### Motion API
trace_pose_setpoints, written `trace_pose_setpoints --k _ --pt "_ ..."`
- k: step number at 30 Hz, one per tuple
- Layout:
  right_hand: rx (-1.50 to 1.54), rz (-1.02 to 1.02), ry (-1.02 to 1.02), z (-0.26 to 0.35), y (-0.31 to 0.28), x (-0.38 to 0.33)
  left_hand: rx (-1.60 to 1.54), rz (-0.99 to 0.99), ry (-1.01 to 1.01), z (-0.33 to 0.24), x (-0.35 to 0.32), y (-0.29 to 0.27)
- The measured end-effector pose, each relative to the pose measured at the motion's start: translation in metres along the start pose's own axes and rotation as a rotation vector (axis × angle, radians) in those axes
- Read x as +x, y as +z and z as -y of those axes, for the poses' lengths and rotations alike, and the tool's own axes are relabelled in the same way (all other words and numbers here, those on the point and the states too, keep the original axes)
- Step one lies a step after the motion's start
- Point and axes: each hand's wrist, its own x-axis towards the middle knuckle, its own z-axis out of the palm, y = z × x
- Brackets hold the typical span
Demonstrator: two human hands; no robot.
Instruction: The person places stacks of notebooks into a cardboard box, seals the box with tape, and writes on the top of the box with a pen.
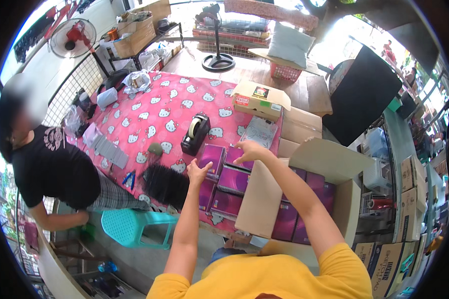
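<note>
Several stacks of purple-covered items (233, 179), apparently spiral notebooks, stand together on the pink table cover in front of me. My left hand (199, 172) is at the left side of a near stack, its thumb and fingers apart. Over the right far stack, my right hand (251, 151) reaches with curved, spread fingers. Both hands look open, and I cannot tell how firmly they touch the covers. Beneath my right forearm stands an open cardboard box (345, 209) holding more of the same purple items, its left flap (260, 202) folded outward.
A black tape dispenser (195, 134) and a dark bristly bundle (165, 185) lie left of the stacks. Beyond are a carton (259, 101) and a plastic-wrapped pack (259, 133). A person in black (55, 164) stands at left by a turquoise stool (129, 226).
</note>
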Motion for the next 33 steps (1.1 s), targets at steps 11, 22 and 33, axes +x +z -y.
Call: trace_pose_setpoints --k 11,22,33 --pt "0.000 0.409 0.478 -0.097 0.045 0.073 -0.109 0.280 -0.003 -0.018 0.052 0.017" --pt "-0.347 -0.785 -0.080 0.053 -0.031 -0.032 -0.191 -0.239 0.446 -0.099 -0.056 -0.061" --pt "0.027 -1.129 0.298 0.078 -0.067 -0.384 -1.418 0.586 -0.206 -0.070 -0.241 -0.093"
